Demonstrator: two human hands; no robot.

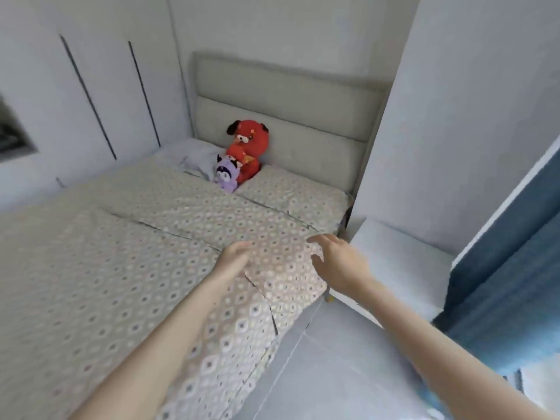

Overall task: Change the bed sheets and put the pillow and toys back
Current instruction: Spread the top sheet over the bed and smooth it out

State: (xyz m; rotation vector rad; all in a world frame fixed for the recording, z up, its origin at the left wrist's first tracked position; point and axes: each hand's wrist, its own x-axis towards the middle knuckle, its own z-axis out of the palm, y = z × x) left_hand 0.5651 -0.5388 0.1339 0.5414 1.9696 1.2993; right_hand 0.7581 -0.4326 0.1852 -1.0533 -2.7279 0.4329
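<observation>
1. while both arms reach forward over the beige, diamond-patterned fabric bed cover (169, 237), the left hand (235, 259) lies low on the cloth with its fingers loosely extended. it seems to hold nothing, though blur softens the fingertips.
2. the right hand (336, 262) hovers just above the cover near its right-hand edge, fingers spread and released, thumb apart, grasping nothing.
3. the cover lies spread across the whole mattress and hangs over the near side towards the grey tiled floor (333, 374). a raised fold runs slantwise across it just beyond the hands.
4. the red plush dog (250, 147) sits upright against the grey padded headboard (288, 116), and the small purple plush toy (227, 174) leans against its front, touching it.
5. a crumpled white pillow (194, 157) lies to their left and a patterned pillow (297, 195) to their right.
6. the step looks like taking hold of the cover at that fold. whether the cloth is the old one or the fresh one cannot be told.
7. to do it well, each hand should gather a firm pinch of cloth, well apart from the other, and draw evenly so that the fabric moves as one sheet.
8. the pull should stay low and slow, since the toys and pillows rest at the head and a sharp tug could topple them.
9. the white bedside table (403, 256) stands close to the right hand, so that elbow needs room.
</observation>
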